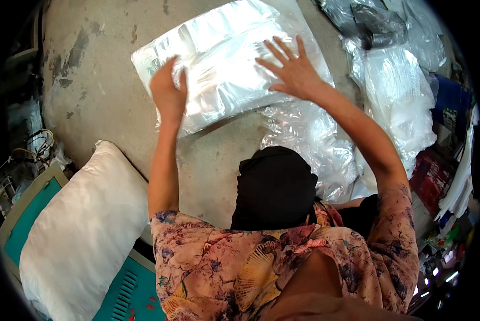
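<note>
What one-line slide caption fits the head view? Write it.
Left hand and spread-fingered right hand over flat, shiny, clear plastic sheeting on stained grey floor.

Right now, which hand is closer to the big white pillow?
Left. The left hand is beyond the white pillow, slightly to its right; the right hand is also beyond it, but much farther right.

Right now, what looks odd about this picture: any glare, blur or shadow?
In the head view, bright glare whitens much of the plastic sheeting; in that same view, the left hand looks slightly blurred, a dark shadow lies along the sheeting's near edge, and a round black border cuts off the corners.
</note>
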The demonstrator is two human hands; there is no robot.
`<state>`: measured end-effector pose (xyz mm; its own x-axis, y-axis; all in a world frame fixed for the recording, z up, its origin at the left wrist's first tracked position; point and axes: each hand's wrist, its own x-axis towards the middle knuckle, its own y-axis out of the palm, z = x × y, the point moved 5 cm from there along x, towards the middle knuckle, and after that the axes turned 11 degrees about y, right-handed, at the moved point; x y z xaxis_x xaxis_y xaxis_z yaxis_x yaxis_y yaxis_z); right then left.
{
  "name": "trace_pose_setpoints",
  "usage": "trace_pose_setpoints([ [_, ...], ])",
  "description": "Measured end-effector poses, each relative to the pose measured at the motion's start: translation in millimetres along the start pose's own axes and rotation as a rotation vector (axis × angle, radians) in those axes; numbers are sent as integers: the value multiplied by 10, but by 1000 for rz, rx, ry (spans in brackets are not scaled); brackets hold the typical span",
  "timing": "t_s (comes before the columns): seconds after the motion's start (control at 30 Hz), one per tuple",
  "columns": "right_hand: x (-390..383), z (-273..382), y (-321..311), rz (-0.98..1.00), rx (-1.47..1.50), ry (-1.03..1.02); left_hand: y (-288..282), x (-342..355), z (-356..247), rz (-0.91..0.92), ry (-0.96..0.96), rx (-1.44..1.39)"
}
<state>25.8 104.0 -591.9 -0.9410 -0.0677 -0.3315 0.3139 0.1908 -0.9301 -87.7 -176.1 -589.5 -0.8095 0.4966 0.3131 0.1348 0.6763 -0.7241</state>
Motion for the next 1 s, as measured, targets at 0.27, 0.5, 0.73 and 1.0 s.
trace_pose_setpoints([
  [0.27, -511, -223, 666, 32, 23, 192, 404, -1207, 316, 545, 47, 663],
  [0.5, -517, -257, 956, -4, 114, 205, 594, -1272, 514, 463, 101, 567],
  [0.73, -636, -156, 667, -27, 36, 66, 391, -1238, 158, 482, 128, 581],
  [1.0, -832, 212, 878, 32, 334, -61, 518, -1886, -103, 609, 92, 99],
])
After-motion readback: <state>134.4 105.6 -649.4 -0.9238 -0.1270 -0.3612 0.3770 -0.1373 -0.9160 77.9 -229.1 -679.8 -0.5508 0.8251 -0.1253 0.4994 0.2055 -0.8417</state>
